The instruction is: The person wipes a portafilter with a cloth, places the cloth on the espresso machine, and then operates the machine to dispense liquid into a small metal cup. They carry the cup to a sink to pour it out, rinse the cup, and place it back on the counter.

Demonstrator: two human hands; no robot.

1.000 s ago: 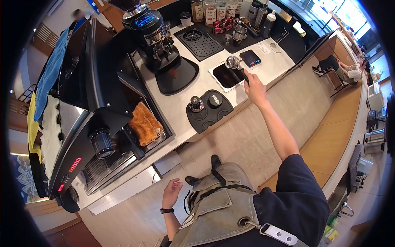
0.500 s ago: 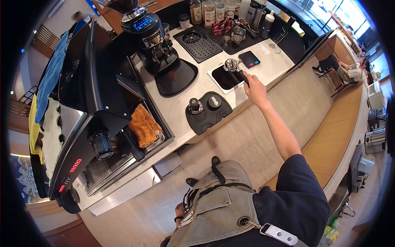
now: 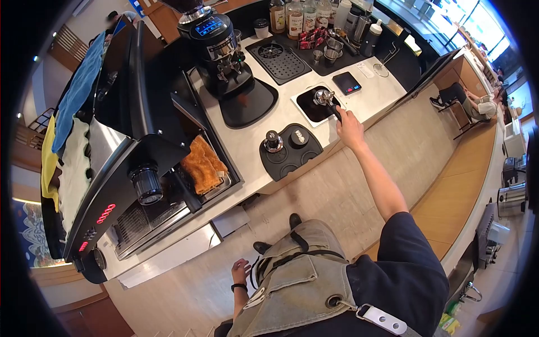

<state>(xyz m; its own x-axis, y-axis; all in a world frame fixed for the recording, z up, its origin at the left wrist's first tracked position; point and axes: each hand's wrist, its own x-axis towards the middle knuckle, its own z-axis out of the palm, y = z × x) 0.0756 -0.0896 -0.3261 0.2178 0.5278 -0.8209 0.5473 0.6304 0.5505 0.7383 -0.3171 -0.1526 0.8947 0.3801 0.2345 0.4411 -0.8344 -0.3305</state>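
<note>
My right hand (image 3: 351,128) is wrapped round the black handle of a portafilter (image 3: 324,98). Its metal head is tilted over the dark opening of a knock box (image 3: 303,114) set into the counter, overlapping the far part of the opening. Down by the apron (image 3: 292,281), my left hand (image 3: 241,272) hangs with loosely bent fingers, apart from one another and holding nothing. Left of the knock box, a tamper (image 3: 273,141) and a round black distributor (image 3: 298,136) stand in a black tamping mat (image 3: 289,163). A small scale (image 3: 347,83) lies just beyond the portafilter.
A coffee grinder (image 3: 210,48) stands at the back, and an espresso machine (image 3: 135,140) with an orange cloth (image 3: 202,165) fills the left side. Syrup bottles (image 3: 295,19) and small metal cups (image 3: 333,50) are at the counter's far end. A person (image 3: 477,104) sits at the right.
The portafilter has moved from above the knock box's far edge to over its opening, and its head has tilted. My left hand has come out from beside the apron.
</note>
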